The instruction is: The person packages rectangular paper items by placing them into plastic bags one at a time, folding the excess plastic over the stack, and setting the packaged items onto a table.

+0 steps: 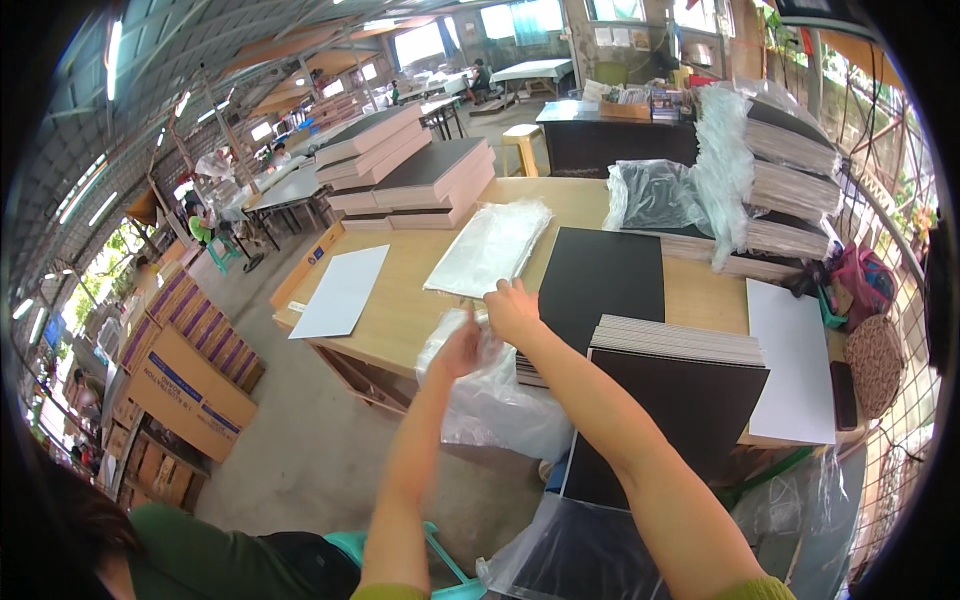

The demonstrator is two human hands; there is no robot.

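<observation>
Nearest the camera, a clear plastic bag with a black sheet inside [570,560] lay low by the person's lap, just over a teal stool [440,560]. Above it a black board [670,420] leaned against the front edge of the wooden table [400,310], topped by a stack of grey-edged boards [680,342].

The left hand [458,350] was closed on a crumpled clear plastic bag [495,395] that hung off the table edge, fingers pinched into its upper rim. The right hand [512,310] was just beside it, at the same rim of the bag, fingers curled; whether it gripped the plastic or only pressed on it could not be told. The bag sat at the near edge of the table, between the two hands and drooping below them.

Just beyond the hands a flat pile of clear bags [490,245] lay on the table, and beside it to the right a large black sheet [605,270]. A white sheet [342,290] rested at the left end of the table and another white sheet [792,360] at the right end.

Farther back stood stacks of pink-edged boards with dark tops [420,175] and, on the right, tall stacks of boards wrapped in plastic [790,180]. Cardboard boxes [185,385] sat on the floor to the left. In the distance were more tables and a few seated people.
</observation>
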